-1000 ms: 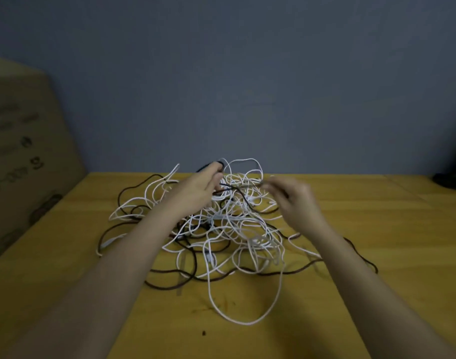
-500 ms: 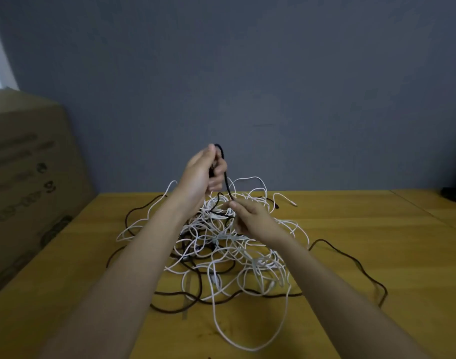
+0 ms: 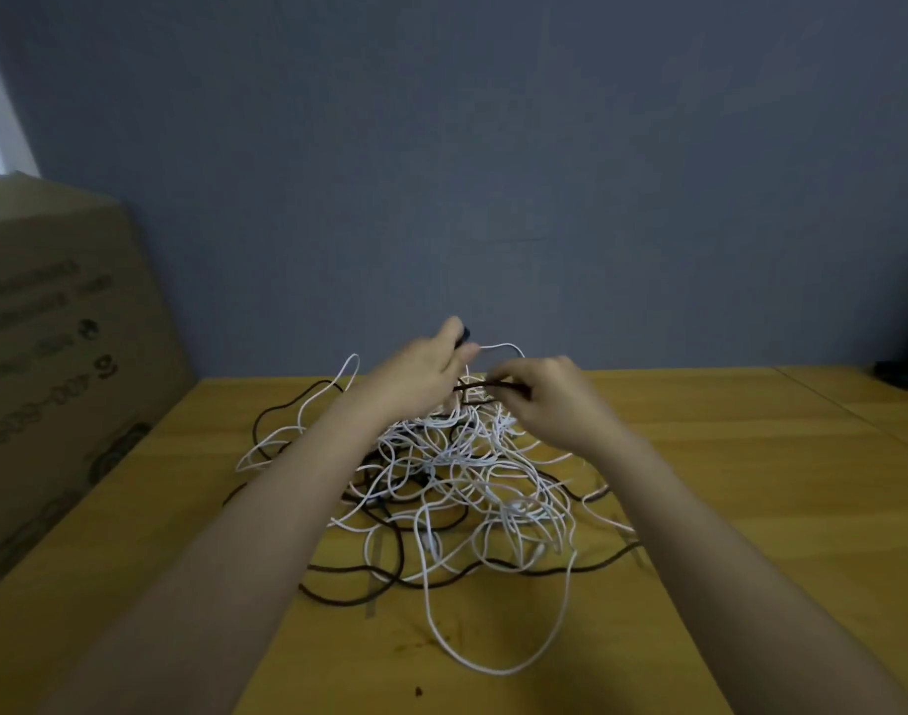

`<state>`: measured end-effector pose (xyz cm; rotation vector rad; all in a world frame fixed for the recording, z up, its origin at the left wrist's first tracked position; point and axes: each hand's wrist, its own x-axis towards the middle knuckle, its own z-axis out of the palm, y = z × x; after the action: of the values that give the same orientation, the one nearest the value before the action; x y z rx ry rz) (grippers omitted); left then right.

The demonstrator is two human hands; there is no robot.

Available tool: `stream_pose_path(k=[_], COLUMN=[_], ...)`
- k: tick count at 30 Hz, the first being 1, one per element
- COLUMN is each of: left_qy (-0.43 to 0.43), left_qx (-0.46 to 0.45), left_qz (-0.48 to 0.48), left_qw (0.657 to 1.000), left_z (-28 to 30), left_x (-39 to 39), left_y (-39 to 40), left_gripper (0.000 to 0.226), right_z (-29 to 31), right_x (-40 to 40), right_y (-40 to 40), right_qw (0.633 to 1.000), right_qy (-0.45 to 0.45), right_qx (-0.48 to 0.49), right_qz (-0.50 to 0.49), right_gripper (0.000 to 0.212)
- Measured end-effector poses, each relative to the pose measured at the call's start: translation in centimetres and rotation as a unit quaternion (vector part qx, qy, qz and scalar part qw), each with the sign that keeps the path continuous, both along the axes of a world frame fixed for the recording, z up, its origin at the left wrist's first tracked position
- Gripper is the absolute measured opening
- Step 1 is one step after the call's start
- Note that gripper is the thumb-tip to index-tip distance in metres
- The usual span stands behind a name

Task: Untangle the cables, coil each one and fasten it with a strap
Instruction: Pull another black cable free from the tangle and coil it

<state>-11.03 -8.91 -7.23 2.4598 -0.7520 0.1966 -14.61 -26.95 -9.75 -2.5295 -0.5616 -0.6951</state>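
A tangle of thin white cables point(image 3: 472, 472) and black cables point(image 3: 348, 596) lies heaped on the wooden table point(image 3: 751, 508). Above the far side of the heap my left hand point(image 3: 421, 374) grips the dark plug end of a black cable at its fingertips. My right hand point(image 3: 550, 399) pinches the same black cable point(image 3: 485, 387) a short way along, and the stretch between my hands runs nearly level. A long white loop point(image 3: 493, 663) trails toward the table's near edge.
A large cardboard box point(image 3: 54, 363) stands at the left edge of the table. A dark object point(image 3: 906, 376) sits at the far right by the grey wall. A thin strip point(image 3: 372, 575) lies under the near cables.
My left hand has dropped from its raised position back down near the heap. My right hand has moved right and up, drawing the black cable level between both hands.
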Motion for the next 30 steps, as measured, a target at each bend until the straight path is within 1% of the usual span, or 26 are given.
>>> stream_pose_path(k=[1,2,4,6,7,8,9,10,11,12,14,15,18,21,22,23,24,25,27,28,29,30], left_qy=[-0.015,-0.023,-0.007,0.071,0.122,0.164,0.187,0.201,0.212,0.221,0.227,0.227,0.227,0.221,0.231,0.246,0.261,0.273,0.288,0.292,0.292,0.285], left_qx=[0.031,0.038,0.007,-0.076,-0.115,-0.139,-0.150,-0.157,-0.172,-0.195,-0.238,-0.254,-0.294,-0.332,-0.356,-0.383,-0.407,-0.424,-0.451,-0.465,-0.481,-0.497], left_qz=[0.003,-0.002,-0.023,-0.050,-0.065,-0.076,-0.082,-0.086,-0.088,-0.090,-0.088,-0.087,-0.092,-0.105,-0.111,-0.119,-0.128,-0.140,-0.164,-0.174,-0.181,-0.186], left_qw=[0.999,0.999,1.000,0.993,0.984,0.974,0.967,0.963,0.958,0.951,0.940,0.936,0.924,0.911,0.898,0.882,0.866,0.852,0.829,0.818,0.807,0.798], left_z=[0.0,0.2,0.8,1.6,1.9,2.1,2.1,2.1,2.0,2.0,2.0,2.1,2.0,2.2,2.3,2.3,2.4,2.3,2.3,2.3,2.4,2.6], left_x=[-0.1,-0.1,-0.4,-1.0,-1.3,-1.4,-1.5,-1.5,-1.4,-1.2,-0.9,-0.8,-0.8,-1.0,-1.2,-1.4,-1.6,-1.8,-2.3,-2.4,-2.6,-2.7], left_y=[0.4,0.9,2.0,3.2,3.6,4.0,4.2,4.3,4.4,4.5,4.9,5.1,5.4,5.2,5.1,5.0,5.0,4.9,4.8,4.7,4.6,4.6], left_gripper=[0.023,0.025,0.034,0.046,0.051,0.052,0.050,0.048,0.049,0.050,0.052,0.053,0.050,0.048,0.048,0.048,0.049,0.049,0.047,0.046,0.046,0.045], right_z=[-0.2,-0.5,-1.2,-1.6,-1.7,-1.6,-1.3,-0.6,0.4,1.6,4.1,5.2,6.8,7.4,7.4,7.2,6.9,6.2,4.6,3.7,2.6,1.5], right_x=[0.5,1.0,1.9,2.4,2.6,2.8,3.0,3.3,3.4,3.5,3.3,3.1,2.8,3.0,3.4,3.8,4.3,4.8,5.3,5.5,5.6,5.7], right_y=[-1.0,-1.9,-3.2,-3.8,-3.7,-3.4,-2.8,-2.2,-1.6,-1.1,-0.5,-0.5,-0.2,0.6,0.9,1.2,1.4,1.6,2.6,3.1,3.6,4.1], right_qw=[0.999,0.997,0.981,0.948,0.939,0.938,0.935,0.925,0.907,0.886,0.847,0.840,0.856,0.860,0.875,0.897,0.914,0.919,0.899,0.893,0.898,0.915], right_qy=[0.017,0.032,0.058,0.078,0.087,0.102,0.119,0.131,0.134,0.124,0.065,0.027,-0.081,-0.135,-0.149,-0.147,-0.125,-0.086,-0.003,0.024,0.039,0.048], right_qx=[0.025,0.062,0.180,0.303,0.325,0.323,0.323,0.348,0.395,0.446,0.527,0.542,0.507,0.486,0.458,0.417,0.386,0.384,0.438,0.450,0.438,0.400], right_qz=[-0.016,-0.032,-0.050,-0.056,-0.067,-0.081,-0.084,-0.073,-0.054,-0.032,0.014,0.030,0.059,0.075,0.055,0.023,0.000,-0.010,0.001,-0.001,-0.009,-0.020], right_gripper=[0.011,0.011,0.011,0.013,0.013,0.014,0.020,0.026,0.028,0.026,0.014,0.009,0.012,0.012,0.013,0.013,0.016,0.021,0.027,0.028,0.028,0.029])
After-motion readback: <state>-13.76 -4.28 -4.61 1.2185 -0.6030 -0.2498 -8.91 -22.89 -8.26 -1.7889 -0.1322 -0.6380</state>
